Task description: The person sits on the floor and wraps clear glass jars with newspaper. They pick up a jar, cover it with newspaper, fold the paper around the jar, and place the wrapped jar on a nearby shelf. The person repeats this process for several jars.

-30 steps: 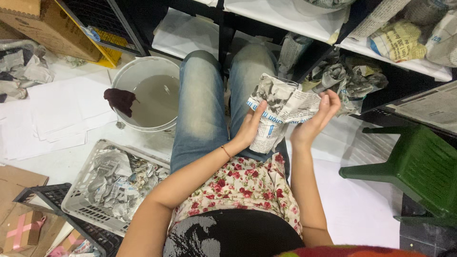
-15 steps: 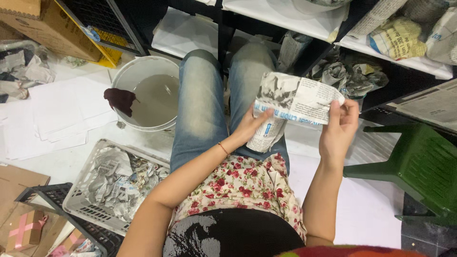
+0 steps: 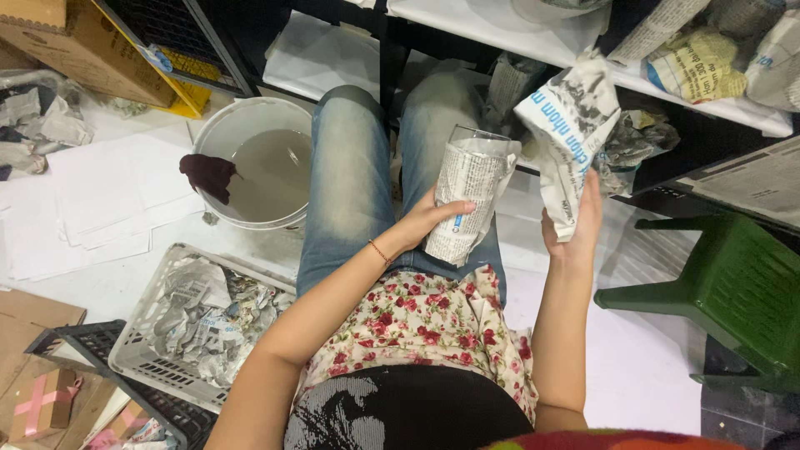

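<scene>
My left hand (image 3: 427,223) grips a clear drinking glass (image 3: 467,196) stuffed with printed newspaper, held over my lap with its rim tilted away from me. My right hand (image 3: 575,225) holds a crumpled sheet of newspaper (image 3: 567,133) lifted up to the right of the glass, apart from it. I sit with my jeans-clad legs stretched forward beneath both hands.
A white bucket (image 3: 218,125) of murky water with a dark rag (image 3: 208,175) on its rim stands left of my legs. A grey basket (image 3: 133,350) of crumpled newspaper lies at lower left. A green plastic stool (image 3: 733,292) is at right. Shelves with wrapped bundles (image 3: 700,67) run ahead.
The newspaper wrapping has come off the glass. My right hand pulled the sheet up and to the right, leaving the paper-stuffed glass bare in my left hand.
</scene>
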